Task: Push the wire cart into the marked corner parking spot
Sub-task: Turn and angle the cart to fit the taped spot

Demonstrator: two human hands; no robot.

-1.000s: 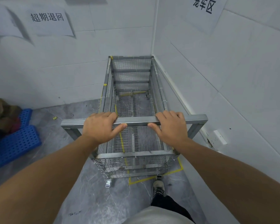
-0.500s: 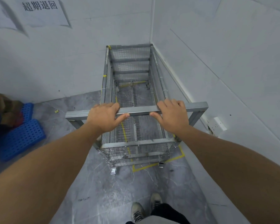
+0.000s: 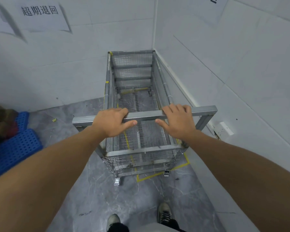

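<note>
With the wire cart (image 3: 132, 104) nearly seated in the corner, its handle bar (image 3: 144, 114) is loosely gripped by the left hand (image 3: 113, 122) and right hand (image 3: 177, 122), and is best eased squarely inside the yellow tape outline (image 3: 157, 175).

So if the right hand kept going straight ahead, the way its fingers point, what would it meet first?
The right hand already lies over the cart handle bar, fingers pointing into the corner. Beyond that, open air above the wire cart basket, then probably the right-hand wall; depth is unclear.
</note>
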